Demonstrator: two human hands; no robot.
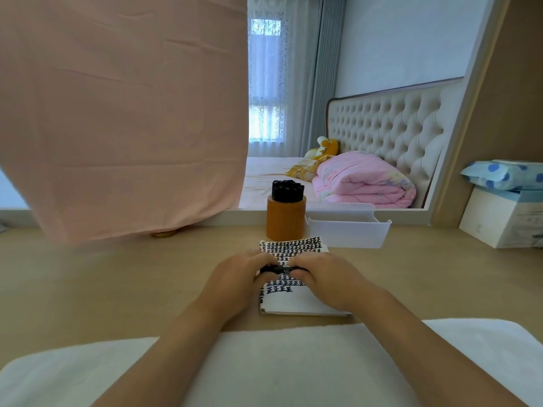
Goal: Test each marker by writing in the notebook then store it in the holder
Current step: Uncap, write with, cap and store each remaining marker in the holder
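Marker [282, 270] in left hand [235, 280], right hand [329, 279], perhaps capped

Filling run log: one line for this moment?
left hand: grips marker | right hand: grips marker | marker: over notebook | holder: behind notebook

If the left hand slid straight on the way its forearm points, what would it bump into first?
Probably the orange-brown cylindrical holder packed with black markers, after the left hand crosses the open patterned notebook. Depth is unclear; the right hand, gripping the same black marker, might come first.
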